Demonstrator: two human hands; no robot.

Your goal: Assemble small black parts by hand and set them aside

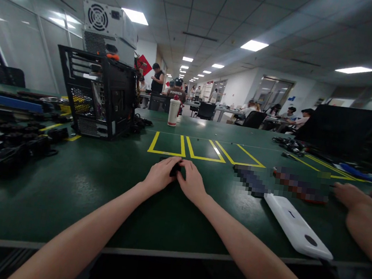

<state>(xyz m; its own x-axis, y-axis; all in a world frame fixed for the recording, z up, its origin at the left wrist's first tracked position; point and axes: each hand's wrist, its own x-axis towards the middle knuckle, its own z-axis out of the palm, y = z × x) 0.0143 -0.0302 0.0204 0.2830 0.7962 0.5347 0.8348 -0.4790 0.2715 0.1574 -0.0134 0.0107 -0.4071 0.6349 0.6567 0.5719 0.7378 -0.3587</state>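
Observation:
Both hands meet over the green tabletop (148, 225), just in front of the yellow tape outlines. My left hand (162, 173) is closed, its fingers curled over a small black object (175, 169). From the other side my right hand (192, 179) holds the same object between thumb and fingers. Most of it is hidden by the fingers, so its kind cannot be made out. Fingertips of the two hands come together above it.
An open black computer case (100, 92) carries metal power supplies (108, 21). Black fans and cables (6, 140) lie left. A white bottle (173, 111) stands behind the yellow tape (204, 158). Right are a long white device (297, 225), a dark monitor (345, 136) and another person's hands (355, 196).

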